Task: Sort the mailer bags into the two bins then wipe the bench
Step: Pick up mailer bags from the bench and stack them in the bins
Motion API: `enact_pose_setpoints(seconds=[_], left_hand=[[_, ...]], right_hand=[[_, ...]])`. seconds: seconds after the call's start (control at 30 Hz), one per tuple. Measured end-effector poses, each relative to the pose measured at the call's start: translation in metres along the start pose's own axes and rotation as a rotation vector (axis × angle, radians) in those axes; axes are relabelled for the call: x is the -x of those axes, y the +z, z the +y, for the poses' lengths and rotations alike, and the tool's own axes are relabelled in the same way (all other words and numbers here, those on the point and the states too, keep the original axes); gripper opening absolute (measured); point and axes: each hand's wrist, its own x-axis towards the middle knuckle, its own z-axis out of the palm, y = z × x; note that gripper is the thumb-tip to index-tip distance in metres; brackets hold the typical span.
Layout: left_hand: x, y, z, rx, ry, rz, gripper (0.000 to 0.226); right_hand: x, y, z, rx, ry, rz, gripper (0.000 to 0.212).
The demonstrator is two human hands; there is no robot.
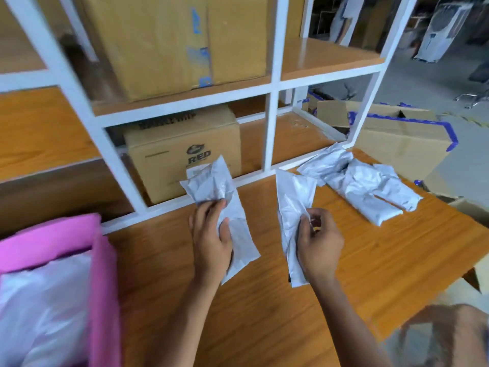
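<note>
Knuckles up; left hand [211,242] tight on left bag [210,181], right hand [320,247] on right bag [293,194]

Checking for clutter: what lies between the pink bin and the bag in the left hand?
Nothing: only bare bench between pink bin and the bag the left hand holds, in the head view.
</note>
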Motion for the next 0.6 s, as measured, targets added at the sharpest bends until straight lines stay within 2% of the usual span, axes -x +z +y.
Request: enact_pose_setpoints(seconds=[0.17, 0.3, 0.5, 0.6], left_hand=[[0.031, -0.091, -0.019, -0.055, 0.039, -0.014, 0.041], [0.047, -0.155, -0.021, -0.098, 0.058, -0.008, 0.041], [0.07, -0.251, -0.024, -0.216, -0.018, 0.086, 0.039], [0.078, -0.298, -0.037, -0.295, -0.03, 0.078, 0.038]], right_hand=[[0.071, 0.01, -0.073, -0.023, -0.014, -0.064, 0.003], [0.105, 0.013, -0.121, -0.099, -0.08, -0.136, 0.003], [0.149, 0.018, -0.183, -0.237, -0.207, -0.279, 0.002], [0.174, 0.027, -0.209, -0.254, -0.284, -0.353, 0.005]])
